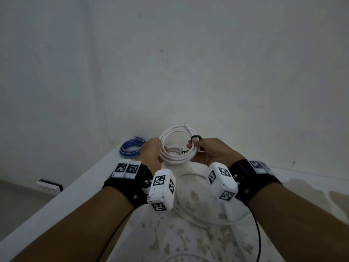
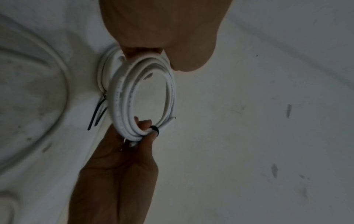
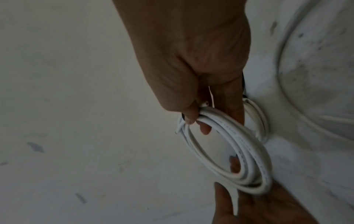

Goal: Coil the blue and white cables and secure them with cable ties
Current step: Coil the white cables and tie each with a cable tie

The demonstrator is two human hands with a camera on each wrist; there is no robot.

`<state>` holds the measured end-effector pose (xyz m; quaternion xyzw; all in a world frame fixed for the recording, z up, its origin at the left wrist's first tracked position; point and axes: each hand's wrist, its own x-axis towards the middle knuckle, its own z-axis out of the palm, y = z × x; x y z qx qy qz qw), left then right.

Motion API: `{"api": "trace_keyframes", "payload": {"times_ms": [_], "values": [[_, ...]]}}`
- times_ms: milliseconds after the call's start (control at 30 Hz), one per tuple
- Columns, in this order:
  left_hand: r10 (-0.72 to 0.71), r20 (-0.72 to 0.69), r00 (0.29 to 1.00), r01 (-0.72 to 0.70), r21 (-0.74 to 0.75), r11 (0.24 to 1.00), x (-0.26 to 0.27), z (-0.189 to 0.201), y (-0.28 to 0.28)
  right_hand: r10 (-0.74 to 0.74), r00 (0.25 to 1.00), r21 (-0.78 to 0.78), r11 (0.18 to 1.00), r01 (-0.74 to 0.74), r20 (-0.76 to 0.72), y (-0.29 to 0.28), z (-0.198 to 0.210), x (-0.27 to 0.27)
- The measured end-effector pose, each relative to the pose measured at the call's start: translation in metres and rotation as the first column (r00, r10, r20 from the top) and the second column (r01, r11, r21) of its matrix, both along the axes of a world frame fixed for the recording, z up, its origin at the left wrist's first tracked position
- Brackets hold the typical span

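I hold a white cable coil [image 1: 176,157] upright over the table, between both hands. My left hand [image 1: 159,148] grips its left side with fingers curled through the loop. At the coil's right side my right hand [image 1: 194,146] pinches the strands together with a black cable tie [image 1: 195,138]. The left wrist view shows the coil [image 2: 122,98], the tie [image 2: 154,130] and the right hand [image 2: 141,133]. A smaller white bundle [image 3: 257,118] with black tie tails [image 2: 95,115] lies behind the held coil. The blue coil [image 1: 130,147] lies on the table to the left.
The white stained table [image 1: 188,233] has a raised ring [image 1: 190,175] under my wrists and its left edge [image 1: 62,197] drops to the floor. A white socket strip [image 1: 50,186] lies on the floor there. A grey wall stands just behind the coils.
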<state>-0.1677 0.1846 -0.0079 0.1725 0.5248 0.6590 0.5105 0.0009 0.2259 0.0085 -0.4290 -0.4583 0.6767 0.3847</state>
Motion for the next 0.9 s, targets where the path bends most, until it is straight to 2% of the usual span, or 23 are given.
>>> {"api": "trace_keyframes", "payload": {"times_ms": [133,267,333,433,500,567,667,700,767,900], "values": [[-0.009,-0.042,0.999,0.004,-0.123,0.992,-0.017,-0.019,0.002,-0.025,0.999,-0.022,0.999,0.025,0.026,0.038,-0.013,-0.025],[0.041,-0.011,0.999,-0.042,-0.156,0.987,-0.036,-0.034,0.001,-0.025,0.961,-0.016,0.999,0.030,0.275,0.049,-0.042,-0.043],[0.065,-0.013,0.998,-0.066,-0.173,0.983,-0.043,-0.037,0.000,-0.074,0.956,-0.010,0.997,0.080,0.285,0.053,-0.050,-0.046],[0.084,-0.034,0.996,-0.089,-0.189,0.978,-0.044,-0.038,-0.005,-0.125,0.903,0.158,0.985,0.065,0.411,0.057,-0.052,-0.044],[0.063,-0.031,0.998,-0.068,-0.187,0.980,-0.038,-0.038,-0.010,-0.185,0.888,0.213,0.972,0.102,0.421,0.052,-0.047,-0.033],[0.026,-0.051,0.998,-0.034,-0.167,0.985,-0.029,-0.035,-0.017,-0.258,0.825,0.281,0.951,0.126,0.503,0.048,-0.045,-0.017],[-0.058,-0.119,0.991,0.042,-0.131,0.990,-0.007,-0.028,-0.029,-0.260,0.778,0.323,0.943,0.079,0.571,0.030,-0.036,0.018],[-0.099,-0.148,0.984,0.080,-0.124,0.989,0.002,-0.025,-0.033,-0.271,0.739,0.348,0.936,0.053,0.616,0.022,-0.031,0.033],[-0.197,-0.220,0.956,0.171,-0.130,0.977,0.024,-0.022,-0.044,-0.311,0.589,0.401,0.916,-0.024,0.746,0.004,-0.023,0.071],[-0.374,-0.395,0.839,0.345,-0.144,0.927,0.075,-0.016,-0.063,-0.345,0.184,0.381,0.899,-0.216,0.920,-0.034,-0.016,0.156]]}}
